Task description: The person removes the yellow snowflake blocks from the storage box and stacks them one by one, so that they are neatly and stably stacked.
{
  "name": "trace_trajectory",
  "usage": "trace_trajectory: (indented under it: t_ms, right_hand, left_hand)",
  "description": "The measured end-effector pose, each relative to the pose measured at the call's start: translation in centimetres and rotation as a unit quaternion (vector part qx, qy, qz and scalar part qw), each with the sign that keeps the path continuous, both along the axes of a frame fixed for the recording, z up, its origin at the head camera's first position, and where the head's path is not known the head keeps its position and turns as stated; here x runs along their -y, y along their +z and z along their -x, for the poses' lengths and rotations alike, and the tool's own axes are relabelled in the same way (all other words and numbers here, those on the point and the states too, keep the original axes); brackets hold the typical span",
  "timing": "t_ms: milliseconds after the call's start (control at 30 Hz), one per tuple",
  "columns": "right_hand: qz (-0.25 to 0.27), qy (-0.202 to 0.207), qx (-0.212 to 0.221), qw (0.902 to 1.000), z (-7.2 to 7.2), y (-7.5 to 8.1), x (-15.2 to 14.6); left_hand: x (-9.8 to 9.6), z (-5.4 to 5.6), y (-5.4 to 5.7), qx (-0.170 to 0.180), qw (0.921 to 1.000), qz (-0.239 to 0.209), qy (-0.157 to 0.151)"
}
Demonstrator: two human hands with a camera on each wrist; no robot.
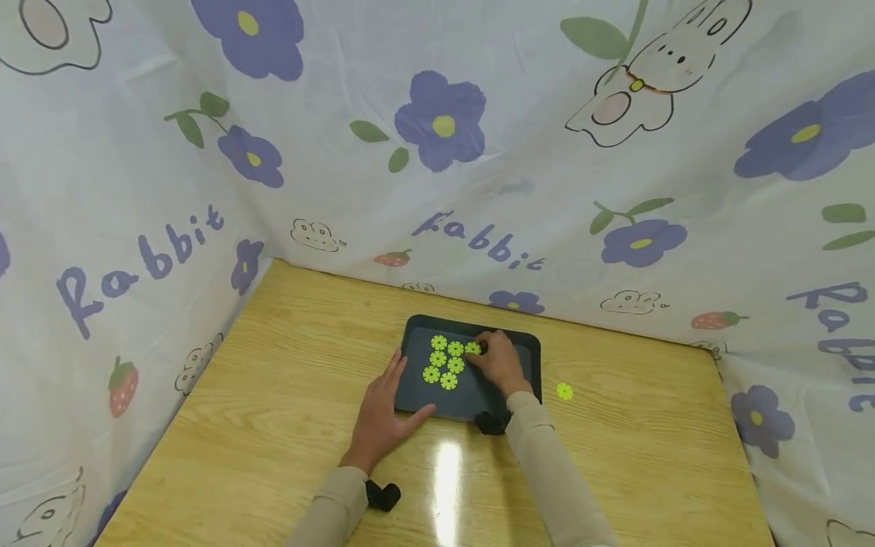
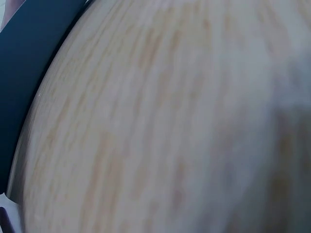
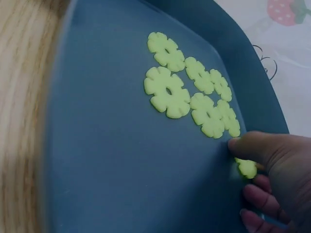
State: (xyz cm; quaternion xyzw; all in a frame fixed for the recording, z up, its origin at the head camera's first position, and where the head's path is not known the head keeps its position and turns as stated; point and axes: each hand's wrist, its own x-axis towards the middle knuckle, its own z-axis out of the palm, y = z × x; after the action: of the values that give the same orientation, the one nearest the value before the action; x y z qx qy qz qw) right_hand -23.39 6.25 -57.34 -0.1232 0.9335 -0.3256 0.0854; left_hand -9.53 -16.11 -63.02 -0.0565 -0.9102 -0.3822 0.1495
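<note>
Head view: found a dark tray [image 1: 465, 403] on the wooden counter [image 1: 294, 395], close to the printed cloth [image 1: 342, 152]. Counted six green notched discs [image 1: 437, 359] lying flat inside, set close together in two columns toward the left side of the tray. Logged a seventh disc [image 3: 248, 169] beside the far end of the group, at the head of a third column, pinched between thumb and fingers of the right hand [image 1: 500, 363]. Could not tell, even from the right wrist view, whether fully resting on the tray floor. Recorded the left hand [image 1: 380, 425] as spread and gripping nothing, with fingers along the left rim and thumb at the near rim. Could not confirm contact from the left wrist view. Noted a loose disc [image 1: 563, 391] on the counter, just right of the tray. Judged work well advanced: six placed, seventh in position but not yet released, loose disc unplaced. Could not rule out further discs outside the views.
</note>
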Motion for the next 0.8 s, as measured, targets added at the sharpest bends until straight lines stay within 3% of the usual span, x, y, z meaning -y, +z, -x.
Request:
trace_trajectory:
  t_ms: [233,567,800]
  right_hand:
    - [-0.02,0.02,-0.034,0.999,-0.3,-0.6,-0.5]
    - [-0.013,0.02,-0.036,0.999,-0.8,-0.1,-1.6]
    - [-0.031,0.015,-0.029,0.999,-1.3,0.0,-2.2]
  left_hand:
    - [-0.1,0.0,0.0,-0.009,1.0,-0.001,-0.004]
    - [0.0,0.1,-0.3,-0.002,1.0,-0.003,-0.002]
    - [0.0,0.1,0.1,0.005,0.9998,-0.017,-0.008]
